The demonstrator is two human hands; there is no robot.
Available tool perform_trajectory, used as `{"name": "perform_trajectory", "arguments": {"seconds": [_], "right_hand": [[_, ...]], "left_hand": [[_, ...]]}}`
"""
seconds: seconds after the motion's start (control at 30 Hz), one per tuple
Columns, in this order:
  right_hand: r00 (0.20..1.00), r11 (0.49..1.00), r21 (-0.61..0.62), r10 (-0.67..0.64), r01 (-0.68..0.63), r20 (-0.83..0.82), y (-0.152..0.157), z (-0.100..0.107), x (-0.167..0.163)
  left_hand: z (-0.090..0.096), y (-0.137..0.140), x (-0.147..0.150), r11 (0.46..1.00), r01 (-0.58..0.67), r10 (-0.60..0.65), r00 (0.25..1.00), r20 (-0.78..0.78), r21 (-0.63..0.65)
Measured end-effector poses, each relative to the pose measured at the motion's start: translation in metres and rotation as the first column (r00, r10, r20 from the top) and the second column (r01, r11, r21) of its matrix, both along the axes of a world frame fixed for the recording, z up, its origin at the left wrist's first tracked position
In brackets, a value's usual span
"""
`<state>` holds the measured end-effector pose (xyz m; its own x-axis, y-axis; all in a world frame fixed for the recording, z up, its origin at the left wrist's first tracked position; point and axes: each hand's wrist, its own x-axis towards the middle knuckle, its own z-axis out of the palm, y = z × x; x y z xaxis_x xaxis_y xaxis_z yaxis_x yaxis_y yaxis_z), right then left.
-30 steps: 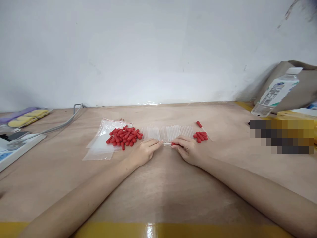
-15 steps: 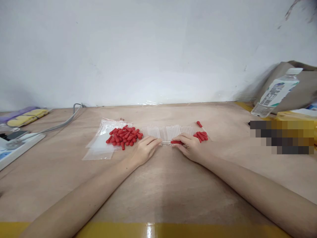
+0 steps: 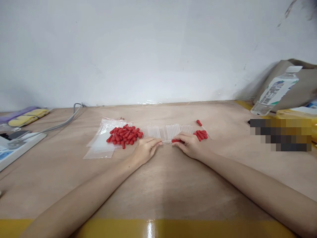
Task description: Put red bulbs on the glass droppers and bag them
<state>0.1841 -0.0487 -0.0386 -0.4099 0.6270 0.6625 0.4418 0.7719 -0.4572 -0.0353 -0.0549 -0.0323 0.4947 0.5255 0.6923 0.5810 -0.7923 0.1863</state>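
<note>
My left hand (image 3: pixel 146 148) pinches the left end of a thin clear dropper tube (image 3: pixel 166 141) low over the table. At its other end sits a red rubber bulb (image 3: pixel 175 141), gripped between the thumb and fingers of my right hand (image 3: pixel 190 145). How far the tube reaches into the bulb is hidden. Just behind my hands lies a row of clear tubes (image 3: pixel 168 131). Left of them is a heap of loose red bulbs (image 3: pixel 125 134). To the right are several more red bulbs (image 3: pixel 201 135), and one red bulb on a tube (image 3: pixel 198 122) lies behind those.
Clear zip bags (image 3: pixel 99 145) lie under and beside the heap. A power strip (image 3: pixel 22 148) and a grey cable (image 3: pixel 66 123) occupy the left side. At the right stand a plastic bottle (image 3: pixel 277 89) and a grey bag (image 3: pixel 300 89), near a yellow package (image 3: pixel 292 115).
Both hands stay closed on the tube and bulb, nearly in place. My left fingers have shifted very slightly to the right; the view has moved a little.
</note>
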Motion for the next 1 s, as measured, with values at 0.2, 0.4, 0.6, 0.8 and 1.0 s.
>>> {"name": "perform_trajectory", "arguments": {"seconds": [0.2,0.4,0.6,0.8,1.0], "right_hand": [[1.0,1.0,0.016,0.0,0.001,-0.022,0.0009,0.0007,-0.0026],[0.999,0.999,0.03,0.042,-0.042,0.016,-0.0008,0.0033,-0.0029],[0.999,0.999,0.046,0.018,-0.02,0.028,0.0012,0.0,0.0014],[0.999,0.999,0.039,0.003,-0.004,0.032,-0.0002,0.0028,0.0042],[0.999,0.999,0.037,0.002,-0.004,0.04,0.0003,0.0028,0.0062]], "left_hand": [[-0.0003,-0.0011,0.0044,1.0,-0.014,0.014,1.0,0.024,-0.009],[-0.0013,0.0003,0.0048,1.0,0.015,-0.015,1.0,0.017,0.019],[-0.0017,0.0017,0.0029,1.0,0.021,-0.021,1.0,-0.001,0.011],[-0.0008,-0.0001,0.0026,1.0,0.012,-0.012,1.0,0.006,0.008],[-0.0006,-0.0027,0.0008,0.999,0.008,-0.006,0.999,0.039,-0.034]]}}
